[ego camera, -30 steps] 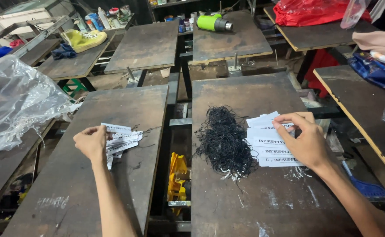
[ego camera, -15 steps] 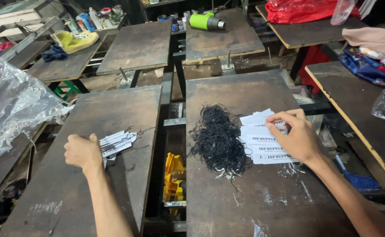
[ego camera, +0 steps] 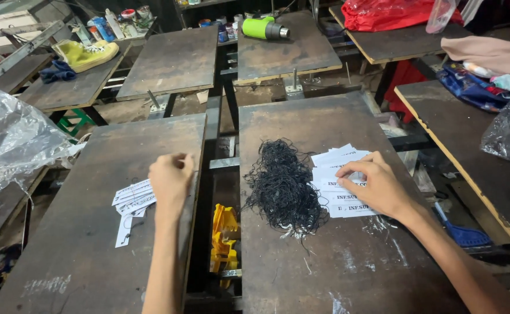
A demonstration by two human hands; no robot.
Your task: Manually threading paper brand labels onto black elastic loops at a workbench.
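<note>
**White tags under both hands, black string between**

Dark, scuffed wood fills my view: two worktops side by side with a gap between them. My left hand (ego camera: 170, 180) rests on the left worktop (ego camera: 80, 256), its fingers (ego camera: 179, 160) curled in at the right edge of a small heap of white paper tags (ego camera: 132, 200); from this angle I cannot tell whether they pinch a tag or only press on the pile. One tag lies apart, just below the heap, with a thin string on it.

My right hand (ego camera: 377, 186) lies on the right worktop (ego camera: 348, 273), palm down, fingers (ego camera: 351, 170) bent and gripping the top tag of a larger fanned stack of white printed tags (ego camera: 339, 174). Just left of that stack, touching its edge, sits a loose tangle of black string loops (ego camera: 281, 186).

Down in the gap between the worktops I see a yellow plastic object (ego camera: 225, 241). Crumpled clear plastic sheet (ego camera: 11, 139) lies at far left. Farther back stand more worktops, one with a green tool (ego camera: 266, 28), another with a yellow shoe (ego camera: 86, 53). A red plastic bag (ego camera: 389, 13) lies at upper right.
</note>
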